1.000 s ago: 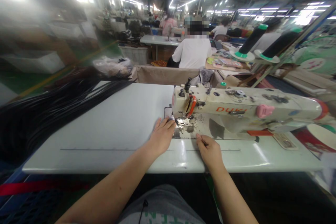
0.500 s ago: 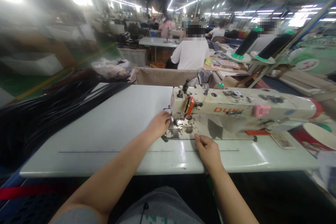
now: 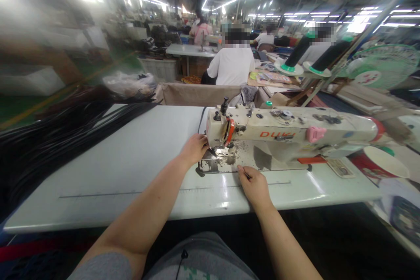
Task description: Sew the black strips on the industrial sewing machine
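A cream sewing machine stands on the pale table. My left hand is at the left side of its needle area, fingers bent together; what they hold, if anything, is hidden. A thin dark strip curves up from behind these fingers, beside the machine head. My right hand rests at the front edge of the stained machine bed, its thumb and fingers pinched. Whatever is in that pinch is too small to make out.
Long black strips lie over the table's left end. Behind the table are a fabric-lined bin and a seated person in white. Black thread cones, a green fan and a red-and-white container are at right.
The view has shifted slightly, moving the scene left. A thin dark strip now shows beside the machine head, above my left hand. Both hands keep nearly the same places at the machine.
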`<state>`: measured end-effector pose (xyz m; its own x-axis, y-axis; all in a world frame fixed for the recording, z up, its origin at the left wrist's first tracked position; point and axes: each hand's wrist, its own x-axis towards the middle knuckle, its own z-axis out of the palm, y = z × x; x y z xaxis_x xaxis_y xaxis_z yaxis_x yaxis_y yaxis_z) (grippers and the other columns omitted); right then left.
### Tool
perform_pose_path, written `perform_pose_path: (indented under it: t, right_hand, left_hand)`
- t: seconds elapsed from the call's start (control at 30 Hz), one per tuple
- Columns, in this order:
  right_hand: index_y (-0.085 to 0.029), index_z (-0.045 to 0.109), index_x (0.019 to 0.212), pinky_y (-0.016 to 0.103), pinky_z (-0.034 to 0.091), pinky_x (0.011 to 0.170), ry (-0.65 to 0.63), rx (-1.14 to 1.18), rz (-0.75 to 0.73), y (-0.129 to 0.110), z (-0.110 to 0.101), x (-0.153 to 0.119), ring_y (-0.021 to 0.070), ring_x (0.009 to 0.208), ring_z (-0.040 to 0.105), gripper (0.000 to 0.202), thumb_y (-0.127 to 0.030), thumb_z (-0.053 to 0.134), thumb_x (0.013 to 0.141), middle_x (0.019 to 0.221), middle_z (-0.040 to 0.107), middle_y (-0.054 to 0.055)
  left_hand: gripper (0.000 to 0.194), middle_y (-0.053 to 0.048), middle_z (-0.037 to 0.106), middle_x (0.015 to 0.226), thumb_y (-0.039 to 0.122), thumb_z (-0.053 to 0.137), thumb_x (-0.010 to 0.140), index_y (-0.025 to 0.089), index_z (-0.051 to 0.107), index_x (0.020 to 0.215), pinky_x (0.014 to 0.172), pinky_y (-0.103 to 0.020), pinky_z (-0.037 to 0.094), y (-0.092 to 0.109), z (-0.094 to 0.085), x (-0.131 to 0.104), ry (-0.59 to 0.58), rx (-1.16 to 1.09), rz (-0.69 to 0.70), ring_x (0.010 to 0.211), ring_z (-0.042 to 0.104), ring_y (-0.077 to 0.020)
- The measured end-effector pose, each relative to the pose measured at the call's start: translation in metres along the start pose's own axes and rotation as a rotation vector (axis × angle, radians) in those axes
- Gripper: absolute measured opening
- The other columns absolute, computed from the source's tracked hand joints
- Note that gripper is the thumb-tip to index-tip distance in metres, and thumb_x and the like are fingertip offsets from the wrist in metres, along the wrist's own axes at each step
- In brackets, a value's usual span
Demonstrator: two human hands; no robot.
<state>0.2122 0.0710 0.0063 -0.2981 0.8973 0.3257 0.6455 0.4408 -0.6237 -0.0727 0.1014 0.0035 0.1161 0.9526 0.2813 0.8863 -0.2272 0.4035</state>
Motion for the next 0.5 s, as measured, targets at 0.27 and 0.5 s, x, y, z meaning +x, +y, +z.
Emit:
perform_pose_path:
  t: [0.27, 0.5]
  right_hand:
    - [-0.025, 0.045, 0.057, 0.029, 0.036, 0.06, 0.006, -0.013, -0.005, -0.003, -0.002, -0.001, 0.0168, 0.058, 0.051, 0.051, -0.051, 0.046, 0.101, 0.057, 0.057, 0.002]
    - [-0.025, 0.045, 0.057, 0.03, 0.035, 0.059, 0.001, -0.042, -0.013, -0.003, -0.001, 0.0, 0.017, 0.057, 0.05, 0.05, -0.05, 0.045, 0.101, 0.057, 0.056, 0.002]
  left_hand:
    - [0.01, -0.005, 0.076, 0.102, 0.025, 0.074, 0.087, 0.026, 0.082, 0.092, 0.099, -0.039, 0.049, -0.002, -0.009, -0.003, -0.027, -0.073, -0.046, 0.103, 0.066, -0.0243]
    - [0.008, -0.001, 0.074, 0.095, 0.02, 0.075, 0.086, 0.024, 0.079, 0.091, 0.085, -0.032, 0.053, 0.015, -0.008, -0.025, -0.029, -0.148, -0.178, 0.086, 0.069, -0.0169]
